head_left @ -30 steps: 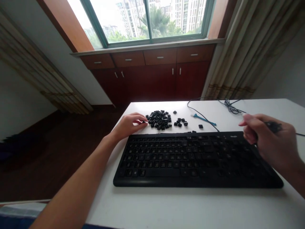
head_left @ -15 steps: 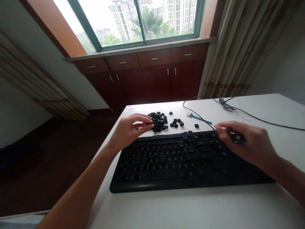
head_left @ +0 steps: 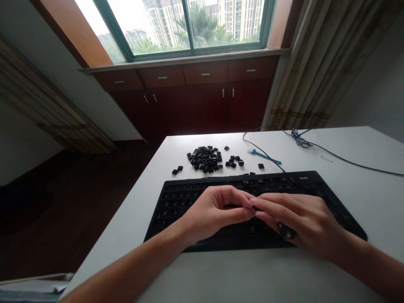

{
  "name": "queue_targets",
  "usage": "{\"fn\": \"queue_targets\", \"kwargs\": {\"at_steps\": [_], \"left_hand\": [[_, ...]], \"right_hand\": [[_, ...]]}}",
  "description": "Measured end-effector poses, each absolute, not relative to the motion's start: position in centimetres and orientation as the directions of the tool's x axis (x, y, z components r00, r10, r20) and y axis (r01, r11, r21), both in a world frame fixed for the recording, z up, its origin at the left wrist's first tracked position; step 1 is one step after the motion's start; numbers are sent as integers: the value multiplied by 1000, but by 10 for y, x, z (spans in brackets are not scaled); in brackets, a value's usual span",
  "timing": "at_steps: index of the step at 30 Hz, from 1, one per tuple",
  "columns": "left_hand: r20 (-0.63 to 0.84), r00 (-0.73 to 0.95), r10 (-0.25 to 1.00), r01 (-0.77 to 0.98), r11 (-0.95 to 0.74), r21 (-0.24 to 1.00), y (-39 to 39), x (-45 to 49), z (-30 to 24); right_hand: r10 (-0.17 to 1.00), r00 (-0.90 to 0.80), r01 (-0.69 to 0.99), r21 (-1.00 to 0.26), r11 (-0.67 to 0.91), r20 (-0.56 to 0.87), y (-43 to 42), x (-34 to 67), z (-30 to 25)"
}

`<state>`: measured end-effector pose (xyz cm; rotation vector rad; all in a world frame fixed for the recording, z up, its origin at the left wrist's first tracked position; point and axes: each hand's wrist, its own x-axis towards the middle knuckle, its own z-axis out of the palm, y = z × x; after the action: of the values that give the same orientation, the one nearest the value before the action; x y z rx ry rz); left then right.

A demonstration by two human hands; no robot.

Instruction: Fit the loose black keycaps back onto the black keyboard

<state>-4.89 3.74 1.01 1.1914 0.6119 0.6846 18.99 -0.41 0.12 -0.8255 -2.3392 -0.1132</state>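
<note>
A black keyboard (head_left: 176, 198) lies on the white table (head_left: 252, 273) in front of me. Both hands hover over its middle with their fingertips meeting. My left hand (head_left: 214, 212) is curled, its fingers pinched together; anything between them is hidden. My right hand (head_left: 303, 221) reaches leftward with its fingers pressed together, and a small black object (head_left: 285, 230) is tucked at its thumb side. A pile of loose black keycaps (head_left: 205, 159) sits beyond the keyboard's left half, with two stray keycaps (head_left: 177, 170) further left.
A thin blue tool (head_left: 265, 157) lies behind the keyboard. The keyboard's black cable (head_left: 303, 143) runs across the far right of the table. The table's left edge drops to a dark wood floor. Red-brown cabinets and a window stand beyond.
My left hand has left the keycap pile and come to the keyboard's middle. My right hand has moved left and down to meet it. Two keycaps now lie left of the pile.
</note>
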Motion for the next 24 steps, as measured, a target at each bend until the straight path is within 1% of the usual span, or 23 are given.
{"fn": "queue_targets", "kwargs": {"at_steps": [4, 10, 13, 15, 21, 24], "left_hand": [[-91, 686, 722, -171, 281, 944, 34, -49, 10], [-84, 690, 718, -188, 290, 938, 32, -50, 11], [-86, 686, 723, -189, 291, 938, 30, -48, 11], [-78, 673, 735, -180, 266, 947, 29, -48, 11], [6, 581, 814, -162, 109, 981, 28, -49, 10], [17, 563, 826, -147, 80, 986, 28, -49, 10]], "right_hand": [[531, -615, 561, -151, 814, 582, -3, 192, 0], [570, -560, 516, -285, 808, 601, 1, 193, 1], [555, -560, 507, -275, 817, 615, 2, 194, 0], [557, -548, 519, -269, 811, 623, 1, 194, 1], [609, -478, 585, -287, 758, 633, 2, 201, 3], [630, -448, 622, -284, 729, 635, 2, 206, 1]]}}
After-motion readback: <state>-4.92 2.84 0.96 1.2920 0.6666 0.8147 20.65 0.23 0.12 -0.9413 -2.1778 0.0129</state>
